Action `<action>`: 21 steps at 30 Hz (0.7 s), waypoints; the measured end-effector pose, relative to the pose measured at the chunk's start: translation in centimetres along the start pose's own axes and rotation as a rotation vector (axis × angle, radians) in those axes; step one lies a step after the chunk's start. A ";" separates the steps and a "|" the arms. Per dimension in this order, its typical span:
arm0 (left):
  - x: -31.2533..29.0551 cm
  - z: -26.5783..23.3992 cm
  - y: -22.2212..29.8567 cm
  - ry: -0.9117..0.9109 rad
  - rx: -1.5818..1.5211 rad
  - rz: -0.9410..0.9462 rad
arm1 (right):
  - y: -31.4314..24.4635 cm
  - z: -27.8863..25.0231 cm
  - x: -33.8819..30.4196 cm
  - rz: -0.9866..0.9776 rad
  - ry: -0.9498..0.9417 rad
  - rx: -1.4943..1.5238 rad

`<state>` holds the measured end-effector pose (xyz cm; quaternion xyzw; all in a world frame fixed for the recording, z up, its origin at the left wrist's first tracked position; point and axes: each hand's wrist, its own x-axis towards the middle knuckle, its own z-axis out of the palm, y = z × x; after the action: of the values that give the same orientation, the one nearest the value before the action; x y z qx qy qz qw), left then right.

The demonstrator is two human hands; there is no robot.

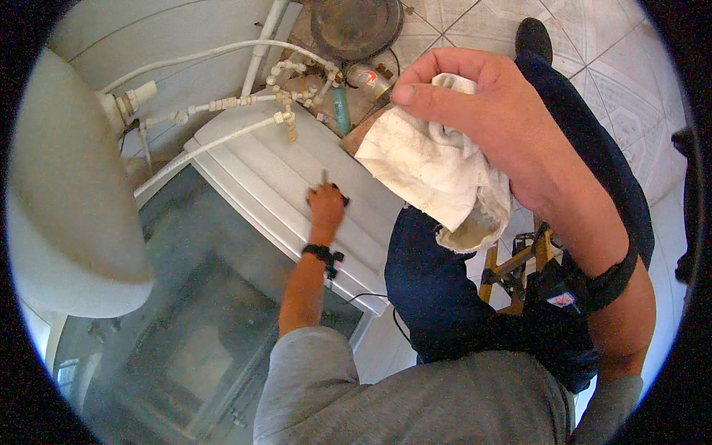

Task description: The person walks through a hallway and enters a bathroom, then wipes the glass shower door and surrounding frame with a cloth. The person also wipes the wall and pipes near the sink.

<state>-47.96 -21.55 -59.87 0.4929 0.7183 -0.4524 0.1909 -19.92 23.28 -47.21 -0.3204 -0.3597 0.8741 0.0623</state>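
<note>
Close to the camera, my right hand (482, 111) pinches a soiled white cloth (430, 167) between thumb and fingers. The cloth hangs in folds, and its frayed lower end curls open. Farther down and to the left, my left hand (326, 206) is closed over a small dark object (340, 194) at a white grooved panel (259, 167). A short thin shaft shows beyond the fingers; the rest of the object is hidden, so its kind cannot be told. Below the panel lies a dark glass pane (200, 297).
White pipes with valves (285, 96) cross above the panel. A rounded white tank (74, 200) bulges at the left. On the tiled floor (475, 22) are a round dark lid-like disc (356, 26), a spray can (365, 78) and a teal tube (340, 111). A yellow stepladder (512, 263) stands by my legs.
</note>
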 end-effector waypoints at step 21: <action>2.9 -4.3 -5.5 0.063 0.078 -0.071 | 0.3 -0.1 0.0 -0.029 -0.002 0.004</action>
<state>-53.33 -16.98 -57.16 0.4882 0.7228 -0.4708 0.1325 -19.79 23.13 -47.45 -0.3142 -0.3627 0.8741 0.0754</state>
